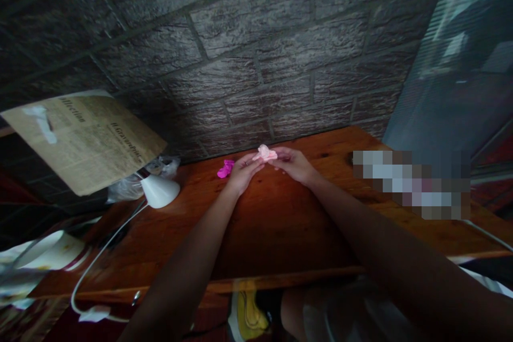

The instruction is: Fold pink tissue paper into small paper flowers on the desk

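We have the pale pink crumpled piece [265, 153] over the wooden table [276, 224], pinched between the fingertips of our left hand [242, 172] and right hand [294, 164]; pulling unevenly could, we judge, misshape it; a sideways sweep could knock the magenta piece [225, 169] just beside our left hand; the white lamp base [161, 192] stands farther left.

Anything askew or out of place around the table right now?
The newsprint-patterned lampshade leans and bears an odd whitish strip; lens distortion may exaggerate the lean. The white cord droops untidily over the wooden table's front edge.
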`<state>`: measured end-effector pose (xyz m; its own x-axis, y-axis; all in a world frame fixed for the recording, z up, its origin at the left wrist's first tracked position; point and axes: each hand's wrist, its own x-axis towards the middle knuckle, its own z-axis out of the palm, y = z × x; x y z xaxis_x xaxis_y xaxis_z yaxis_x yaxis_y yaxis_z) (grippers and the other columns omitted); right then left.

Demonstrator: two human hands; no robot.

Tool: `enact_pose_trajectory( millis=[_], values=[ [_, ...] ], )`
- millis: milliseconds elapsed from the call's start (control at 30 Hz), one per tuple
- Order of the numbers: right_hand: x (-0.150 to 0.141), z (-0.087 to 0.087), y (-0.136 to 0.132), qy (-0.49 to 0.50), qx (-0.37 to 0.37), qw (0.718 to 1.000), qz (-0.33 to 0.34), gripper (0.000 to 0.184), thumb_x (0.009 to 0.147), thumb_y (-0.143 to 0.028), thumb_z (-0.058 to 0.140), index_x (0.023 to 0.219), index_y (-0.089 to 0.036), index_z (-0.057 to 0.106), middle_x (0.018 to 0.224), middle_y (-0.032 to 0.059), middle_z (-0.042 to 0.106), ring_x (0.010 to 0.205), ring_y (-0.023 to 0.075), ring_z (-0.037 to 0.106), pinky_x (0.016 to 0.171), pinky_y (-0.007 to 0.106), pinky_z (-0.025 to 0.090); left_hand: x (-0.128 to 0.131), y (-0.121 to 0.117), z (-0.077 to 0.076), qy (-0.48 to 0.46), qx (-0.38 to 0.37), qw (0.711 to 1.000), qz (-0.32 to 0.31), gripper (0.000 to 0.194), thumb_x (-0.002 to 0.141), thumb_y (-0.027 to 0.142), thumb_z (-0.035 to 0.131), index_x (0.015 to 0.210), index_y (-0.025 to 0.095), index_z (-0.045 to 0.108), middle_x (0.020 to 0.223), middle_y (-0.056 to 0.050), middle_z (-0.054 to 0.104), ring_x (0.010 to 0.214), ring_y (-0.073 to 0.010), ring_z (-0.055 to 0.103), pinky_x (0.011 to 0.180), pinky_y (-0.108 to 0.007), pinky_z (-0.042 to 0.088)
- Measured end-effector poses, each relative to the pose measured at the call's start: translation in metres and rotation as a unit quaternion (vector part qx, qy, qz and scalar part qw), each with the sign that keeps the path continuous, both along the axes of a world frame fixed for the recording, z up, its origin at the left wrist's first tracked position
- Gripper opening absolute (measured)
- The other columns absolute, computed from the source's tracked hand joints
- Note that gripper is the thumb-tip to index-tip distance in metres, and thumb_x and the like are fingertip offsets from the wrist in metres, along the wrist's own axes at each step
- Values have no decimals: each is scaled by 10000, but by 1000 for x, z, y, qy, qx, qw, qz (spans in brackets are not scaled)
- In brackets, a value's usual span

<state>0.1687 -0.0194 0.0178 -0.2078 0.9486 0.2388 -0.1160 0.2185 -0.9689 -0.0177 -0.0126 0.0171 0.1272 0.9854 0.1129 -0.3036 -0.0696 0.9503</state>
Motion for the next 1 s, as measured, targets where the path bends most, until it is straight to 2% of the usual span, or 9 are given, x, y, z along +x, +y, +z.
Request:
enact_pose_trajectory(
  millis=[100,200,333,433,600,733,833,1000],
  values=[
    [-2,-2,1,-18,37,999,15,282,788,-241,719,1063,-181,710,933,32,765,624,100,636,476,186,424,0,1,0,-12,0,1000,16,385,576,165,915,925,149,753,937,-46,778,873,-155,720,933,-334,535],
    [-3,-5,2,-59,79,995,18,231,856,-237,647,1072,-182,708,1004,42,759,604,88,636,478,186,433,0,1,0,0,-4,1000,24,388,551,184,924,895,146,748,868,-37,770,801,-141,710,822,-282,543],
    [-3,-7,3,-128,105,986,-12,188,937,-273,569,985,-161,713,896,42,738,564,88,634,498,192,441,2,-1,0,18,-11,999,26,359,550,232,922,852,147,746,796,-24,756,685,-105,679,661,-211,507],
    [-2,-8,4,-145,96,984,-27,193,956,-276,554,912,-158,701,766,21,713,541,97,630,518,199,449,6,-4,1,17,-13,1000,17,335,573,218,907,862,150,752,793,-23,760,668,-95,676,650,-199,512],
    [1,-6,6,-130,64,988,-49,164,947,-254,574,897,-157,696,673,3,682,522,105,621,515,203,447,8,-6,1,7,-10,1000,6,353,623,170,870,961,158,768,879,-42,787,735,-113,712,773,-246,563],
    [-1,-5,3,-94,55,994,-16,139,903,-248,631,982,-156,699,821,25,728,547,88,620,515,196,468,6,-3,0,11,1,999,30,360,592,186,886,935,157,780,866,-42,788,721,-120,709,774,-262,575],
    [-2,-5,1,-82,61,995,22,272,823,-251,718,1078,-161,696,895,31,734,605,94,626,518,191,494,5,-1,-1,19,31,999,34,393,577,217,897,951,168,787,931,-49,790,767,-138,709,775,-281,583],
    [-2,-5,0,-86,90,992,28,257,767,-332,766,954,-157,746,905,34,699,644,103,621,523,200,524,6,-1,-1,62,57,996,34,390,554,237,897,921,159,793,885,-46,785,721,-142,691,739,-300,588]
  ],
)
